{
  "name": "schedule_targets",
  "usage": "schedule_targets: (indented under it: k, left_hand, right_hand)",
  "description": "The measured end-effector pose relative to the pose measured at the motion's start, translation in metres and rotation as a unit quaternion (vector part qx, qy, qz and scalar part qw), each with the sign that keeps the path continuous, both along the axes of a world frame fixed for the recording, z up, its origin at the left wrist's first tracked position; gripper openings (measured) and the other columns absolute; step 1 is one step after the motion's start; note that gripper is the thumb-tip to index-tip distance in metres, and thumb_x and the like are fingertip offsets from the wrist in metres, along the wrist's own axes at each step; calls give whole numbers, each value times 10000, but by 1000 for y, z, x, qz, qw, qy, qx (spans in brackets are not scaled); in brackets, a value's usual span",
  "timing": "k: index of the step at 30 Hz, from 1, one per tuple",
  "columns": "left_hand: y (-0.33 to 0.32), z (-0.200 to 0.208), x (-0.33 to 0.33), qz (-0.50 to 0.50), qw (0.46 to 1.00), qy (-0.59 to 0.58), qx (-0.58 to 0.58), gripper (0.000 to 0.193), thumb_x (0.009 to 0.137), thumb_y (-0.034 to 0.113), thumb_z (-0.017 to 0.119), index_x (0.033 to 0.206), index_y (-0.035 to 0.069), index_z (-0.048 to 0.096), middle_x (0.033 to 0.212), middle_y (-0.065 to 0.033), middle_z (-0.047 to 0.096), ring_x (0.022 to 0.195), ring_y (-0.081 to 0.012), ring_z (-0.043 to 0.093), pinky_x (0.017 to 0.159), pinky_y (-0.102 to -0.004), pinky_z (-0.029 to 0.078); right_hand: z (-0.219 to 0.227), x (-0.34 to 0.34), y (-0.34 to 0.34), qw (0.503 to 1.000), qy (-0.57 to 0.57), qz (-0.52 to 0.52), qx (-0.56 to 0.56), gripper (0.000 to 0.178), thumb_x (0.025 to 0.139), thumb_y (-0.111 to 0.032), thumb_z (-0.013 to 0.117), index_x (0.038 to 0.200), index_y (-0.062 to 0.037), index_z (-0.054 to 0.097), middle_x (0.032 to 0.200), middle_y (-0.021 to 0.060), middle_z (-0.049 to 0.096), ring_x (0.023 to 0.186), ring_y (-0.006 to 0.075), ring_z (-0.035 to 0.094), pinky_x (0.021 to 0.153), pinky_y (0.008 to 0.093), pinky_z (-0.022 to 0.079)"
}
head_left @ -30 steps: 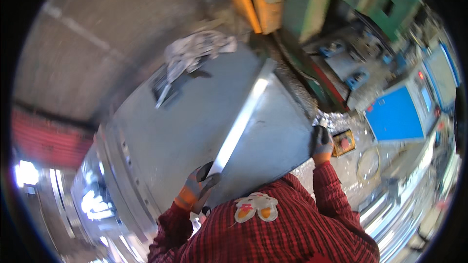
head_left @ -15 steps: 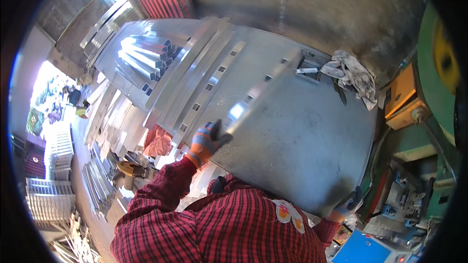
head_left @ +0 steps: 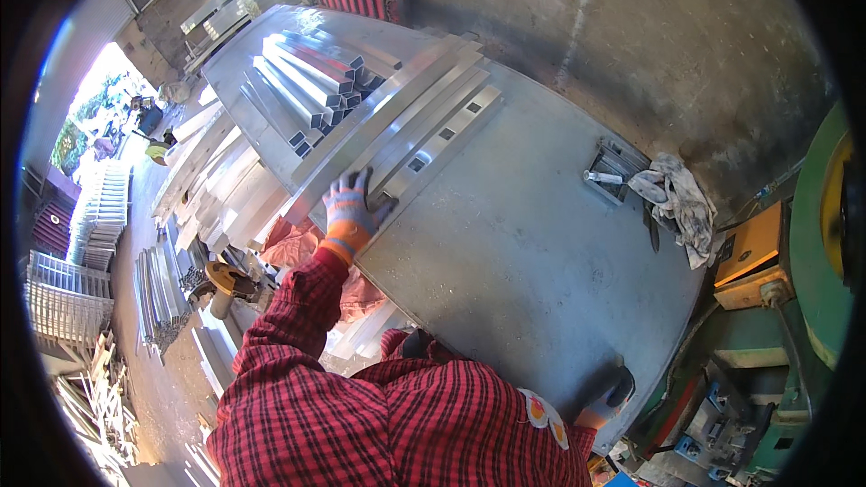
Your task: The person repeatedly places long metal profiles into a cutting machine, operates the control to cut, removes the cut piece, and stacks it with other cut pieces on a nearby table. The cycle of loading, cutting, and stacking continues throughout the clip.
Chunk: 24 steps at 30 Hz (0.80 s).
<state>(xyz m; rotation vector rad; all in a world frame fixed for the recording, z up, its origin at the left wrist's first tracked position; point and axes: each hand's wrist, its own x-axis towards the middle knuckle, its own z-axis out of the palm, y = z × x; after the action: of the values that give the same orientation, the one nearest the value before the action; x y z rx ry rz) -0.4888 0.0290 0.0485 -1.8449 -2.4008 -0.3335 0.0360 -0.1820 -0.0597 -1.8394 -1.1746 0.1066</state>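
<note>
My left hand (head_left: 350, 214), in a grey and orange glove, lies over the near ends of several long metal bars (head_left: 397, 140) side by side on the metal table. Its fingers are spread, with the thumb out near the outermost bar (head_left: 446, 133), which has a row of square holes. Part of the bar ends is hidden under the hand. My right hand (head_left: 606, 399), gloved alike, rests at the table's near right edge, holding nothing that I can see. Its dark fingers show partly and look apart.
Square tubes (head_left: 307, 81) are piled on the table's (head_left: 523, 243) far left. A small metal tray (head_left: 616, 169) and a stained rag (head_left: 678, 203) lie at the far right. Green machinery (head_left: 816, 243) with an orange box (head_left: 750, 248) stands to the right; metal stock lies on the floor at left.
The holed bar in my left hand has moved left against the other bars, and the hand has opened on them. My right hand stays near the table's edge. The view has shifted.
</note>
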Motion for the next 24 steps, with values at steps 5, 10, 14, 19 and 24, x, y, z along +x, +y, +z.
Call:
schedule_targets:
  k: [5,10,14,19,24]
  left_hand:
    - [52,14,-58,116,993,21,-10,859,782,609,717,1461,147,467,1420,-166,489,1315,-385,461,1054,-548,385]
    - [65,16,-77,140,987,19,-82,841,751,578,763,1438,171,497,1339,-183,549,1277,-367,511,1010,-524,445]
    - [71,14,-91,85,994,-53,-40,681,746,542,782,1249,113,625,1225,-190,610,1162,-361,588,961,-437,485]
    - [59,21,-106,-10,971,-138,195,422,803,363,812,1006,19,677,978,-136,632,856,-268,605,810,-371,509]
    - [52,68,-176,-114,760,-440,466,337,934,109,694,1215,-40,583,1089,-104,695,959,-171,666,870,-299,521]
  right_hand:
    - [-11,13,2,999,-50,14,-15,252,952,-99,563,1176,-5,630,1152,128,645,1076,271,605,949,384,462]
    - [2,0,8,997,-72,-13,3,221,969,-77,523,1103,18,670,1081,164,683,999,300,645,911,398,485]
    - [10,-16,10,997,-41,-58,-1,228,966,-80,531,1117,15,673,1074,170,687,990,312,649,911,400,485]
    - [9,-3,9,997,-79,0,-3,223,954,-73,557,1116,28,671,1091,157,688,1002,291,647,921,405,483]
    - [-1,4,5,1000,-8,27,-11,221,973,-45,532,1160,4,638,1109,132,654,1029,249,618,934,370,476]
